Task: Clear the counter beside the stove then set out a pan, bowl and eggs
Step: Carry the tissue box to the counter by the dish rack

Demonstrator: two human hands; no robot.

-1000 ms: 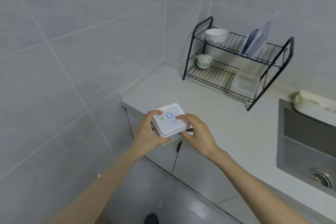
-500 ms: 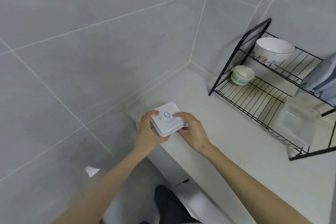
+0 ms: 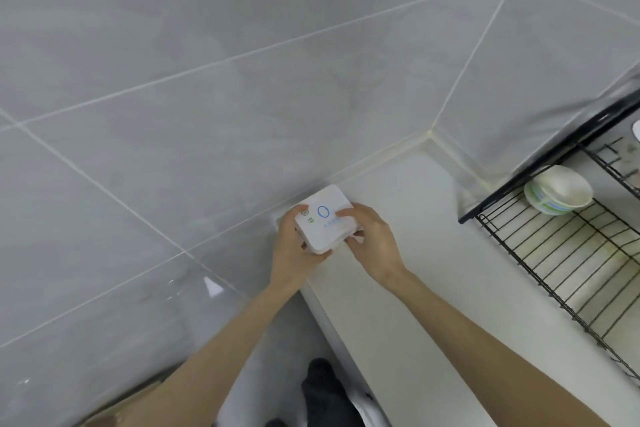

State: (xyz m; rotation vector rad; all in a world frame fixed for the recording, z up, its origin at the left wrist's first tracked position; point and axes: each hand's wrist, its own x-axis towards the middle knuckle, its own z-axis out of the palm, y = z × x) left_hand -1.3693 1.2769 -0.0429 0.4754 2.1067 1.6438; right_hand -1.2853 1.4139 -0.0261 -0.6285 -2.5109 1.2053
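A small white square box [image 3: 323, 218] with a blue oval mark on its lid sits at the near left corner of the pale counter [image 3: 408, 253], close to the tiled wall. My left hand [image 3: 294, 246] grips its left side from below, thumb on the lid's corner. On the box's right side my right hand [image 3: 372, 244] holds it, fingers curled over the lid edge. I cannot tell whether the box rests on the counter or hovers just above it. No pan or eggs are in view.
A black wire dish rack [image 3: 561, 253] stands on the counter at the right, with a stack of small white bowls [image 3: 557, 192] on its lower shelf. Grey tiled walls meet in a corner behind. My dark shoe [image 3: 323, 388] shows on the floor below.
The box, held in both hands, has moved left and forward to the counter's corner by the wall. My view has swung left, so the rack and sink slid out to the right.
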